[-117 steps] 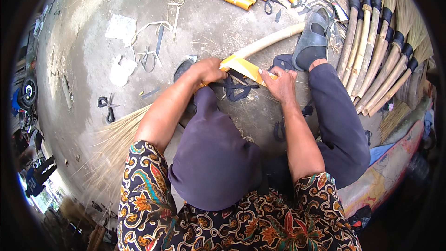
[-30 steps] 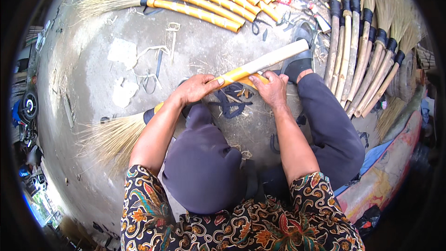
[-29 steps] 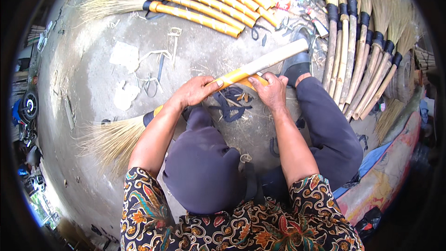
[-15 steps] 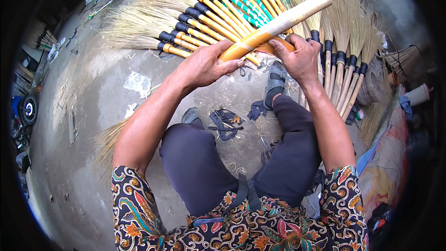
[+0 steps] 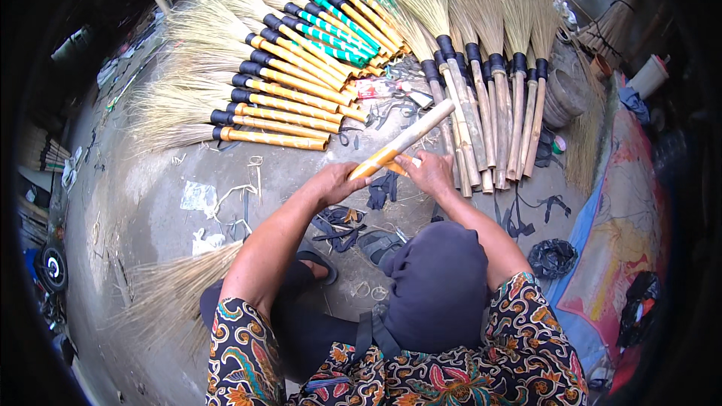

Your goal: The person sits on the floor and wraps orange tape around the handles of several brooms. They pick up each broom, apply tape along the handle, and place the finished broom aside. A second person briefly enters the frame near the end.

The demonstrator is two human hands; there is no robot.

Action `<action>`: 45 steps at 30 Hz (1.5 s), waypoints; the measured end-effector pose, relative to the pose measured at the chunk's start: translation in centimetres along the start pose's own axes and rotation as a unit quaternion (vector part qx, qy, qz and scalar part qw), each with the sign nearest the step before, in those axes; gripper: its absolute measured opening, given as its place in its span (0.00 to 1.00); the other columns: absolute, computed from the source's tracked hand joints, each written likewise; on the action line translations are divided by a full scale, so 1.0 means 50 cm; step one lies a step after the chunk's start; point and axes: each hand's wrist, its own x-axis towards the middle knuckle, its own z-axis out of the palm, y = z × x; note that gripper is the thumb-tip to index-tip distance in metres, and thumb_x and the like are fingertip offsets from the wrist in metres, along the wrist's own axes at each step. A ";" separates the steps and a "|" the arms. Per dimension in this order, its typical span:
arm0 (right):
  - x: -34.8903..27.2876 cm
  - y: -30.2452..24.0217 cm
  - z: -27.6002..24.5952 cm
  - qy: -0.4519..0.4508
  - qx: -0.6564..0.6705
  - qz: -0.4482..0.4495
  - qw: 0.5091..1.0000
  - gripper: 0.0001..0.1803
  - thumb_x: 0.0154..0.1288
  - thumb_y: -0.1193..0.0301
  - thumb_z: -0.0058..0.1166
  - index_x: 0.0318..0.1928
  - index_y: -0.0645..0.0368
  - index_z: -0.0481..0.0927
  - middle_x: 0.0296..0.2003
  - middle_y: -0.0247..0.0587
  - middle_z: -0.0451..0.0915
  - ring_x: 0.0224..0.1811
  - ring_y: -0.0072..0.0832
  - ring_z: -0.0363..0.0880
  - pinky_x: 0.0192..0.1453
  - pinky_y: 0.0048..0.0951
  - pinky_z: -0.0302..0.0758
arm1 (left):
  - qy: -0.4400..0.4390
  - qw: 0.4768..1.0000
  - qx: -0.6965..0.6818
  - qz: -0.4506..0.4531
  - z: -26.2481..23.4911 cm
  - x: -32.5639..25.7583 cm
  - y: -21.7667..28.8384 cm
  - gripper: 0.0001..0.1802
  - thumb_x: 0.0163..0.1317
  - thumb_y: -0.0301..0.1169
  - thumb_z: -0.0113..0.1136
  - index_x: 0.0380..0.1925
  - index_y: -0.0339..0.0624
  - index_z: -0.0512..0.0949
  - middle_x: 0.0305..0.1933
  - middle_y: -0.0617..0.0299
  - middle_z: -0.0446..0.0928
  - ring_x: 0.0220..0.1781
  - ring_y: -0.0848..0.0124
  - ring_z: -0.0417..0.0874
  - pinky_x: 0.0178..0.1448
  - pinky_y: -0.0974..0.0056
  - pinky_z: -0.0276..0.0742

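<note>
Broom handle (image 5: 402,141), pale bamboo w/ yellow wrap on its lower part, is held tilted above the concrete floor (image 5: 150,195). Left hand (image 5: 335,180) is clenched round the yellow end; right hand (image 5: 429,171) grasps it just beside. Finished brooms (image 5: 278,98) lie in rows toward the floor's far edge, bare-handled brooms (image 5: 489,105) at far right.

A broom handle (image 5: 402,140) slants up to the right, the left hand (image 5: 336,183) on its lower end and the right hand (image 5: 429,173) just beside it. Behind it to the left lies one row of finished brooms (image 5: 278,98); behind to the right lies another row of brooms (image 5: 492,105). A sandal (image 5: 380,244) rests below the hands, loose bristles (image 5: 173,297) at the left knee.
</note>
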 end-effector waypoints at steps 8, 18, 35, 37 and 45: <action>-0.113 0.099 0.183 -0.121 0.022 0.120 0.985 0.40 0.69 0.30 0.59 0.36 0.60 0.89 0.39 0.59 0.90 0.45 0.52 0.88 0.64 0.48 0.65 | -0.078 0.980 -0.048 -0.176 0.260 0.017 -0.118 0.38 0.73 0.63 0.63 0.66 0.44 0.75 0.51 0.39 0.88 0.59 0.43 0.89 0.63 0.47 0.81; -0.132 0.179 0.221 -0.090 0.025 0.070 0.993 0.27 0.69 0.44 0.69 0.37 0.58 0.86 0.39 0.47 0.88 0.40 0.45 0.78 0.58 0.46 0.66 | -0.123 0.946 -0.231 -0.190 0.251 0.049 -0.190 0.35 0.74 0.63 0.63 0.66 0.47 0.79 0.38 0.49 0.86 0.47 0.47 0.90 0.59 0.48 0.83; -0.153 0.210 0.255 -0.039 0.050 0.093 0.994 0.27 0.71 0.43 0.67 0.36 0.57 0.85 0.38 0.45 0.87 0.43 0.43 0.82 0.61 0.45 0.64 | -0.129 0.962 -0.164 -0.177 0.281 0.110 -0.162 0.34 0.77 0.61 0.59 0.61 0.42 0.81 0.38 0.45 0.85 0.47 0.46 0.89 0.56 0.47 0.83; -0.152 0.212 0.261 -0.044 0.044 0.101 0.993 0.27 0.71 0.43 0.67 0.36 0.57 0.85 0.37 0.45 0.87 0.43 0.43 0.82 0.61 0.45 0.64 | -0.061 0.988 -0.036 -0.140 0.309 0.108 -0.134 0.35 0.76 0.63 0.59 0.60 0.40 0.82 0.39 0.43 0.85 0.50 0.44 0.88 0.58 0.46 0.83; -0.168 0.228 0.253 0.000 0.053 0.090 0.995 0.31 0.69 0.40 0.67 0.31 0.58 0.82 0.34 0.48 0.87 0.39 0.45 0.81 0.58 0.45 0.64 | -0.175 0.944 -0.182 -0.210 0.284 0.132 -0.143 0.40 0.78 0.70 0.49 0.59 0.42 0.83 0.36 0.50 0.85 0.43 0.54 0.88 0.56 0.51 0.84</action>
